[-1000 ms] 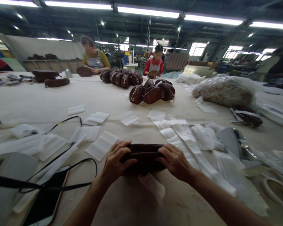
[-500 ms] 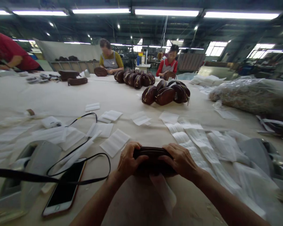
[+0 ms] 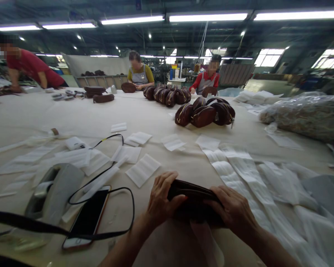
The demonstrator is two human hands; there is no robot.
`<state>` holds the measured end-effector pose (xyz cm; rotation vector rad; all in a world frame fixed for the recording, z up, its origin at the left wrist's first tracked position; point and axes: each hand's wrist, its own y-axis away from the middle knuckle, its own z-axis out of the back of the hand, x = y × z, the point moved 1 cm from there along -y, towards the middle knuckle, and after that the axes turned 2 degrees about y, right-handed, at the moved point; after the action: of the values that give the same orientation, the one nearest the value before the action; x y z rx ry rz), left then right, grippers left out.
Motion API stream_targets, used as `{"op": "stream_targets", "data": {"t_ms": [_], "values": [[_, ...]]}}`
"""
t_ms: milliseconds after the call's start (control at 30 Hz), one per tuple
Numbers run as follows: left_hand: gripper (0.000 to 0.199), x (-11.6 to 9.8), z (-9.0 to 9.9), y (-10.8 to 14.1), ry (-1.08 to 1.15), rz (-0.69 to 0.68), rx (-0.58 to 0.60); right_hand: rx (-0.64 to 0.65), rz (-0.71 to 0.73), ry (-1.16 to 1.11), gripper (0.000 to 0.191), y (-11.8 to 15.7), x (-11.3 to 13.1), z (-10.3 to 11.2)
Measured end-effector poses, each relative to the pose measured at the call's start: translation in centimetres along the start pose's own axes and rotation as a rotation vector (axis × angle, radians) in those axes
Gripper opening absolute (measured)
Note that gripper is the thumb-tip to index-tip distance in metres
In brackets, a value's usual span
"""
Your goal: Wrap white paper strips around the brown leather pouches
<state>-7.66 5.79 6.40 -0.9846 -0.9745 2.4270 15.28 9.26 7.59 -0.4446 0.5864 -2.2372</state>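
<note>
A dark brown leather bag (image 3: 195,205) is held low over the front of the table, its layered top edge facing up and tilted down to the right. My left hand (image 3: 164,198) grips its left end, thumb on the near face and fingers over the far side. At the right end my right hand (image 3: 232,207) holds it the same way. From under the bag hangs a thin translucent strip (image 3: 207,241). The near face is in deep shade, so its details are hard to make out.
On the left lie a phone (image 3: 86,217), a black cord (image 3: 134,207) and a grey tape dispenser (image 3: 58,189). White foam sheets (image 3: 143,170) and strips (image 3: 239,185) are scattered about. Finished brown bags (image 3: 203,115) sit farther back, near a plastic-wrapped bundle (image 3: 306,116). Several people work across the table.
The bag has tilted, its right end now lower, with both hands still on it. The whole view has shifted, so the table's contents appear farther right.
</note>
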Motion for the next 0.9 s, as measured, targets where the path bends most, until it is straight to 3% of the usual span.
{"op": "stream_targets", "data": {"t_ms": [133,300,400,500,600,700,800,900], "values": [[0.048,-0.7,2.7,6.0,-0.193,0.045,0.016,-0.062,0.035,0.001,0.029,0.2,-0.1,0.2],[0.042,-2.1,6.4,16.8,-0.328,-0.183,0.147,-0.123,0.083,0.046,0.033,0.3,-0.6,-0.3],[0.043,-3.6,8.2,20.1,-0.423,-0.033,0.082,-0.132,0.108,0.079,0.035,0.3,-0.9,-0.5],[0.049,-4.5,9.5,19.1,-0.51,0.097,0.104,-0.134,0.117,0.095,0.038,0.6,-1.1,-0.6],[0.054,-2.6,12.1,15.5,-0.639,0.102,0.129,-0.126,0.097,0.091,0.041,1.0,-1.5,-0.9],[0.05,2.6,16.7,11.3,-0.804,0.093,0.136,-0.114,0.088,0.076,0.042,1.4,-1.7,-1.1],[0.05,8.6,20.5,7.1,-0.879,0.215,0.062,-0.124,0.075,0.081,0.04,1.4,-1.6,-1.1],[0.046,12.9,20.4,3.7,-0.879,0.308,0.115,-0.133,0.077,0.082,0.037,1.0,-1.1,-0.8]]}}
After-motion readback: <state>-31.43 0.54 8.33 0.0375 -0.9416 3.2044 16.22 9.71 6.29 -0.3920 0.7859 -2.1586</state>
